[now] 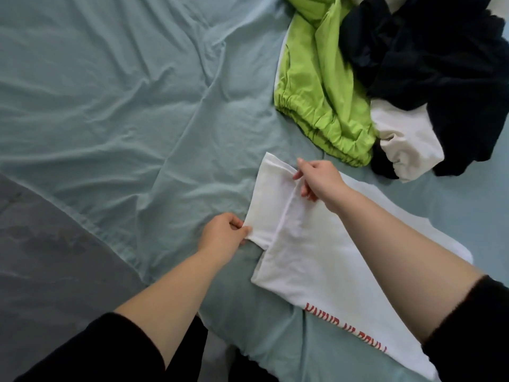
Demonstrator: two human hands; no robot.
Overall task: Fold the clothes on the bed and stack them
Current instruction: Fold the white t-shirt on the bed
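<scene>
Black sleeves (82, 351) are seen lowest in view, pushed up the forearms. Most of the view is filled by the wrinkled pale green bed sheet (110, 106). At its upper right, a black garment (427, 64), a lime green garment (316, 92) and a cream garment (405, 139) are heaped together unfolded. Nearer, a white T-shirt (303, 257) with red lettering (347, 330) is laid partly folded on the sheet. Its near edge is pinched by the left hand (223, 232), and a fold further up is gripped between thumb and curled fingers of the right hand (316, 177).
</scene>
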